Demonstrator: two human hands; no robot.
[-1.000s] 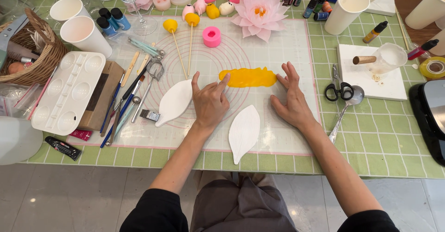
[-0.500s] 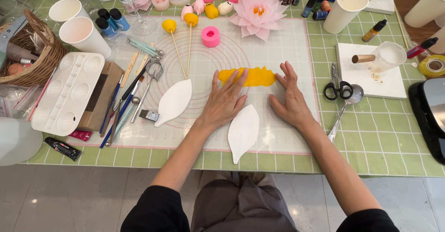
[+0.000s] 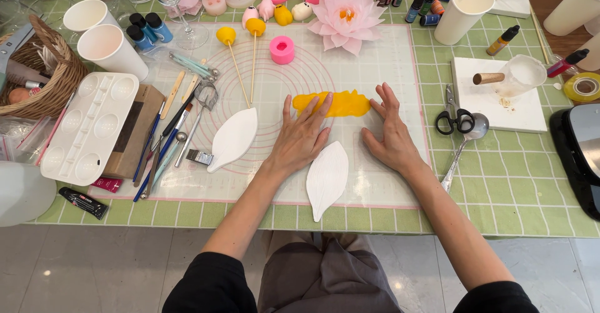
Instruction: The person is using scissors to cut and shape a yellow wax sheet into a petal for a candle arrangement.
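Head view: a yellow clay roll [image 3: 331, 103] is pressed at frame centre on the translucent mat [image 3: 375, 181] by the spread left hand [image 3: 302, 136] and right hand [image 3: 390, 135]; free mat is left along the lower edge.

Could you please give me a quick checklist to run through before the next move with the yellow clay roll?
1. Left hand on the yellow clay roll: ok, fingers overlap its left end.
2. Right hand at the roll's right end: ok.
3. Roll lies on the mat: ok.
4. White leaf mould apart from the roll: ok.
5. Scissors off the mat: ok.
6. Roll's evenness: cannot tell.
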